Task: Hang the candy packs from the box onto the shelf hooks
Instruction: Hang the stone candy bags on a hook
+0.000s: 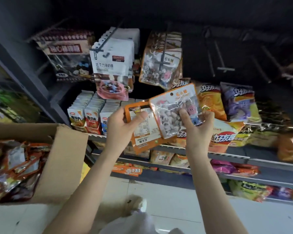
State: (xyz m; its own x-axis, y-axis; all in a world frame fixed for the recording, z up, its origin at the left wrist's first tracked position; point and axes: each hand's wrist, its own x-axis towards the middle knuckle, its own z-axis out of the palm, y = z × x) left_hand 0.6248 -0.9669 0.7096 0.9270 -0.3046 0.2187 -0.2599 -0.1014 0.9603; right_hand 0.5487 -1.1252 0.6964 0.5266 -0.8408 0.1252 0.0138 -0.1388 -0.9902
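My left hand (123, 125) grips an orange candy pack (143, 130), held upside down with its label side toward me. My right hand (197, 125) pinches a second candy pack (173, 107), upright with its clear front and hang hole showing. The two packs overlap in front of the shelf. Above them, matching candy packs (161, 61) hang on a shelf hook (163, 53). The open cardboard box (64, 159) at lower left holds several more orange packs (19, 166).
White chocolate-candy packs (111, 65) and dark packs (69, 59) hang on hooks to the left. Empty hooks (224, 65) stick out at upper right. Chip bags (230, 105) crowd the shelf on the right; small snack boxes (90, 115) stand left of my hands. White floor tiles lie below.
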